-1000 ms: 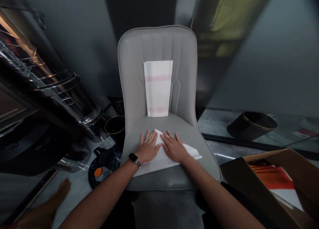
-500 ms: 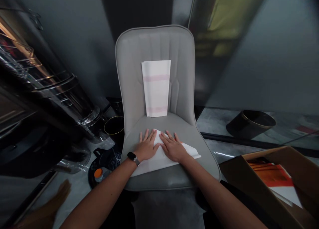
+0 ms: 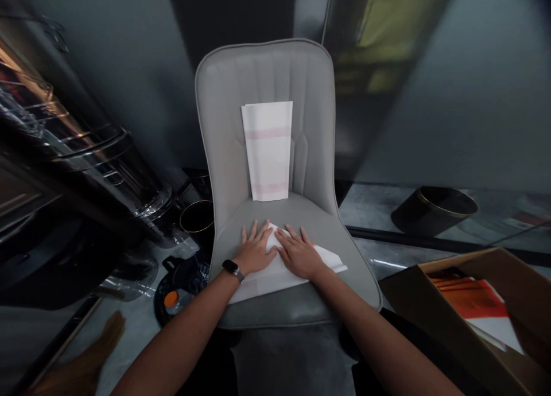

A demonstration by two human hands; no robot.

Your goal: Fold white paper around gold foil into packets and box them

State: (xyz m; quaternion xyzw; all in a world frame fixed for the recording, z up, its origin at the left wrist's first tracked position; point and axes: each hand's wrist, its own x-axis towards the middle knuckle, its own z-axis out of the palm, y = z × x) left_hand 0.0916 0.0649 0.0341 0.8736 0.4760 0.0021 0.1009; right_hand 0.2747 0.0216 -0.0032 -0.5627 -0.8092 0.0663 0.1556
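A sheet of white paper (image 3: 253, 287), folded to a point at its far end, lies on the seat of a grey chair (image 3: 275, 318). My left hand (image 3: 257, 251), with a dark watch on its wrist, presses flat on the paper's left side, fingers spread. Flat on the right side rests my right hand (image 3: 299, 255), its fingers outstretched and a bit of orange print showing beside them. Both thumbs come close together near the middle. Against the backrest leans a folded white paper piece (image 3: 269, 155) with two faint pink bands.
At right an open cardboard box (image 3: 413, 304) holds orange-and-white printed papers (image 3: 473, 298). Left of the chair are a black bin (image 3: 196, 218) and a bottle with an orange cap (image 3: 171, 299). Behind stands a glossy wall (image 3: 451, 126) with reflections; shiny metal cylinders (image 3: 112, 160) stand at left.
The view has shifted very slightly. My left hand's fingers have edged a little forward on the paper; my right hand stays nearly in place.
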